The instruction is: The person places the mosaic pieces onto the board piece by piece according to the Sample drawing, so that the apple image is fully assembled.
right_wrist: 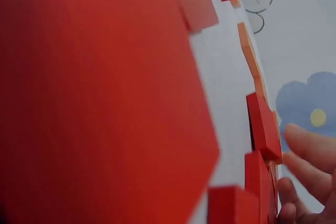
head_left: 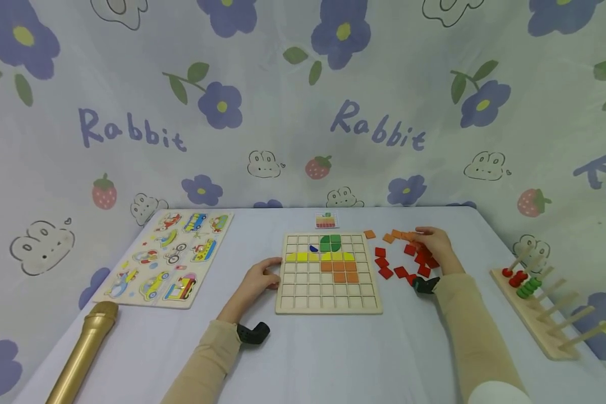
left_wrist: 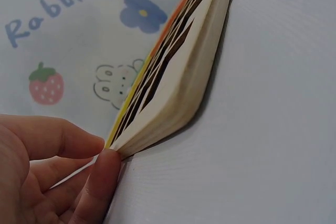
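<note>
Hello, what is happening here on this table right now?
A person fills a square wooden grid board with coloured tiles. The left hand touches the board's left edge. The right hand rests among loose red square tiles beside the board. Yellow, green and orange tiles already fill part of the grid.

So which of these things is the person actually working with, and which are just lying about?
In use: grid board, held by left hand; red tiles under right hand; pattern card.
Lying about: vehicle puzzle, gold microphone, bead rack.

Red tiles (right_wrist: 94, 93) fill view, blurred close-up; fingertips (right_wrist: 310, 148) touching red tile (right_wrist: 262, 127) edge, lower right.
</note>
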The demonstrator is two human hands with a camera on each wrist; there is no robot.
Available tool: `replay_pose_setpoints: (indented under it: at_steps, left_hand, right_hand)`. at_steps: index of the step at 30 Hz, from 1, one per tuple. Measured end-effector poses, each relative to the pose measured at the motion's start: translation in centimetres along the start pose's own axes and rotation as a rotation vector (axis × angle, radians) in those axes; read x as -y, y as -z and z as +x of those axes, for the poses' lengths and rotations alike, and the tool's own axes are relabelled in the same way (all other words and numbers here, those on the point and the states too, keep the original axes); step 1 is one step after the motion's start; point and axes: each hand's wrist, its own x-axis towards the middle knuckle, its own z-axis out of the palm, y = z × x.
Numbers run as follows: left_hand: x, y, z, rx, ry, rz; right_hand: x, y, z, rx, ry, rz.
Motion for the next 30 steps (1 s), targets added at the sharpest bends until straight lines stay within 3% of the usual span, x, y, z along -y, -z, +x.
replay_pose_setpoints:
  at_steps: [5, 10, 15, 20, 30]
  left_hand:
    - [-0.1, 0.0, -0.1, -0.004, -0.003, 0.015]
    - [-0.2, 0.0, -0.1, -0.011, -0.008, 0.021]
    - [-0.1, 0.0, -0.1, -0.008, 0.000, 0.015]
    - [-0.1, 0.0, -0.1, -0.006, 0.009, 0.017]
    - [0.1, 0.1, 0.1, 0.001, 0.005, 0.005]
  right_hand:
    - [0.1, -0.3, 0.0, 0.051, 0.043, -0.092]
    - [0.4, -0.4, -0.1, 0.011, 0.080, -0.111]
    - [0.9, -0.6, -0.7, -0.019, 0.079, -0.024]
    - [1.8, -1.3, -1.6, 0.008, 0.078, 0.105]
    - [5.6, -4.8, -4.4, 0.255, 0.043, 0.309]
